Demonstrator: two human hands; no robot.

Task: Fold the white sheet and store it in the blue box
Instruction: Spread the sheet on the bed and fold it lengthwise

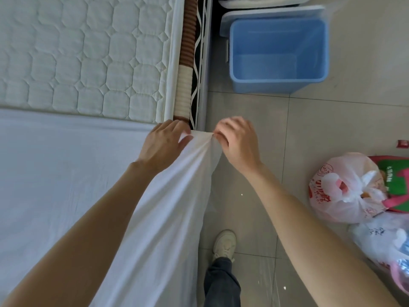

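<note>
The white sheet [66, 178] lies spread over the near part of the bed, and one side hangs over the bed's right edge toward the floor. My left hand [164, 144] and my right hand [238, 140] both pinch the sheet's corner, bunched between them at the bed's edge. The blue box [314, 85] stands open and empty on the floor, beyond the hands and to the right, beside the bed frame.
The quilted mattress [88, 56] lies bare at the far end of the bed. Tied plastic bags [347, 187] sit on the tiled floor at the right. My shoe [224, 242] is on the floor beside the hanging sheet. A white lid [265, 13] lies behind the box.
</note>
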